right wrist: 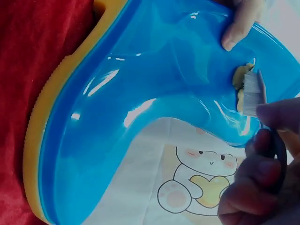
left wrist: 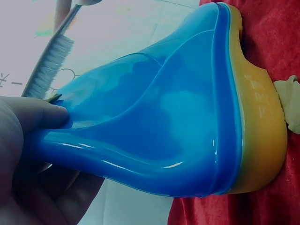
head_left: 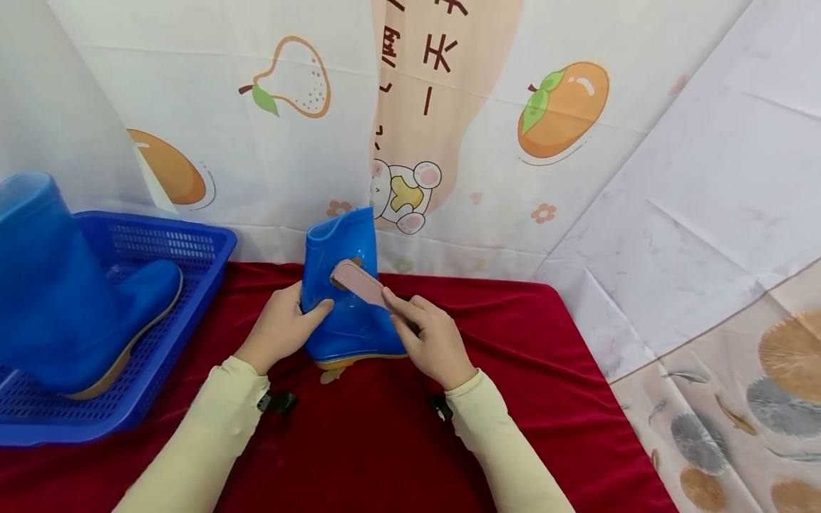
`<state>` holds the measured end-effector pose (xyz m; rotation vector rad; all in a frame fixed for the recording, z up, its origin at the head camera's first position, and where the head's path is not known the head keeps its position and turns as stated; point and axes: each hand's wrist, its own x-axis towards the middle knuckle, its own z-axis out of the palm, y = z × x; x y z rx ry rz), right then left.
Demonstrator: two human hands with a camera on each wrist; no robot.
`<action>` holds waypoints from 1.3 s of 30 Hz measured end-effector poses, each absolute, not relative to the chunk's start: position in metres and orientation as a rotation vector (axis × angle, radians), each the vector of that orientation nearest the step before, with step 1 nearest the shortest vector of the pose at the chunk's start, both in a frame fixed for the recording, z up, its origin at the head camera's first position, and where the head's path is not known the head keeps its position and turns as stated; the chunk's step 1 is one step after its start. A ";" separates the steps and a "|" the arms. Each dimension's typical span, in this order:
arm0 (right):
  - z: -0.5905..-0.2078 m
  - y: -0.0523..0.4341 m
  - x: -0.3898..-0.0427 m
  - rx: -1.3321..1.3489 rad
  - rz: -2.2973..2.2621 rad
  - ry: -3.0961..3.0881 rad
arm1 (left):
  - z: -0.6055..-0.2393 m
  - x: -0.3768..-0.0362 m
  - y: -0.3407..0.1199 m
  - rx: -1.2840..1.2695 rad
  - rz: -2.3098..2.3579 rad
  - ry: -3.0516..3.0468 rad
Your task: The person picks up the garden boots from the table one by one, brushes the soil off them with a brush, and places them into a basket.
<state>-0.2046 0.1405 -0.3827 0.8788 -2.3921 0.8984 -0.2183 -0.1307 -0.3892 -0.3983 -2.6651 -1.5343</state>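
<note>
A blue rubber boot (head_left: 353, 328) with a yellow sole stands on the red cloth. My left hand (head_left: 282, 329) grips its shaft from the left, thumb on the near side and the other fingers curled behind. In my right hand (head_left: 431, 340) is a scrubbing brush (head_left: 362, 283) with a pinkish back, held by its handle. White bristles (right wrist: 253, 93) touch a brownish, mud-like patch (right wrist: 241, 77) on the shaft in the right wrist view. Another tan clump (left wrist: 288, 103) lies against the sole's heel end on the cloth.
At the left, a blue perforated plastic basket (head_left: 221, 246) holds a second blue boot (head_left: 58, 292). A printed white curtain (head_left: 487, 199) hangs behind the table. The red cloth (head_left: 359, 442) covers the tabletop, its right edge sloping toward me.
</note>
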 end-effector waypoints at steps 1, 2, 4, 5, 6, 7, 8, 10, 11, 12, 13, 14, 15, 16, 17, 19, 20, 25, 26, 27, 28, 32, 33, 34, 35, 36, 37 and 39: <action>-0.383 0.141 -0.205 0.869 0.906 -2.418 | -0.389 -0.218 -0.132 -0.395 -1.530 -2.669; -0.382 0.142 -0.205 0.860 0.917 -2.443 | -0.389 -0.218 -0.132 -0.396 -1.527 -2.672; -0.381 0.144 -0.205 0.840 0.931 -2.491 | -0.389 -0.218 -0.133 -0.401 -1.520 -2.679; -0.379 0.145 -0.205 0.830 0.938 -2.510 | -0.389 -0.218 -0.133 -0.403 -1.519 -2.682; -0.378 0.147 -0.205 0.816 0.944 -2.527 | -0.388 -0.218 -0.133 -0.403 -1.521 -2.685; -0.377 0.148 -0.205 0.801 0.946 -2.539 | -0.389 -0.219 -0.133 -0.404 -1.527 -2.686; -0.376 0.150 -0.205 0.791 0.946 -2.543 | -0.389 -0.219 -0.133 -0.406 -1.538 -2.685; -0.375 0.152 -0.206 0.789 0.963 -2.523 | -0.389 -0.219 -0.132 -0.408 -1.557 -2.678; -0.375 0.152 -0.206 0.802 0.976 -2.498 | -0.390 -0.220 -0.132 -0.413 -1.568 -2.670; -0.375 0.152 -0.207 0.820 0.992 -2.469 | -0.391 -0.220 -0.132 -0.420 -1.573 -2.665; -0.376 0.151 -0.207 0.847 1.006 -2.434 | -0.391 -0.219 -0.132 -0.434 -1.574 -2.659; -0.376 0.150 -0.207 0.878 1.021 -2.399 | -0.392 -0.219 -0.131 -0.453 -1.573 -2.651; -0.377 0.148 -0.207 0.908 1.037 -2.366 | -0.392 -0.219 -0.131 -0.472 -1.568 -2.646; -0.377 0.146 -0.207 0.935 1.045 -2.340 | -0.393 -0.219 -0.131 -0.494 -1.563 -2.640; -0.378 0.145 -0.207 0.953 1.040 -2.324 | -0.393 -0.219 -0.130 -0.510 -1.556 -2.635; -0.379 0.144 -0.207 0.960 1.008 -2.324 | -0.394 -0.219 -0.130 -0.521 -1.539 -2.626; -0.379 0.144 -0.206 0.949 0.994 -2.339 | -0.394 -0.219 -0.129 -0.511 -1.535 -2.626; -0.377 0.149 -0.206 0.844 0.948 -2.492 | -0.394 -0.221 -0.127 -0.417 -1.527 -2.643; -0.376 0.150 -0.206 0.831 0.947 -2.520 | -0.394 -0.221 -0.126 -0.403 -1.532 -2.647; -0.375 0.152 -0.206 0.821 0.939 -2.544 | -0.394 -0.221 -0.126 -0.394 -1.535 -2.649; -0.374 0.153 -0.206 0.815 0.933 -2.562 | -0.393 -0.221 -0.126 -0.384 -1.542 -2.651; -0.373 0.156 -0.207 0.816 0.918 -2.558 | -0.392 -0.221 -0.126 -0.361 -1.568 -2.647; -0.373 0.156 -0.208 0.819 0.935 -2.533 | -0.392 -0.221 -0.126 -0.362 -1.572 -2.646; -0.373 0.156 -0.208 0.826 0.963 -2.498 | -0.392 -0.221 -0.126 -0.366 -1.577 -2.643; -0.374 0.156 -0.209 0.838 0.995 -2.459 | -0.392 -0.221 -0.125 -0.375 -1.578 -2.638; -0.374 0.155 -0.209 0.858 1.026 -2.416 | -0.392 -0.221 -0.125 -0.386 -1.576 -2.632; -0.373 0.154 -0.209 0.889 1.043 -2.371 | -0.392 -0.221 -0.125 -0.401 -1.575 -2.627; -0.373 0.151 -0.208 0.970 1.043 -2.303 | -0.392 -0.221 -0.124 -0.429 -1.570 -2.623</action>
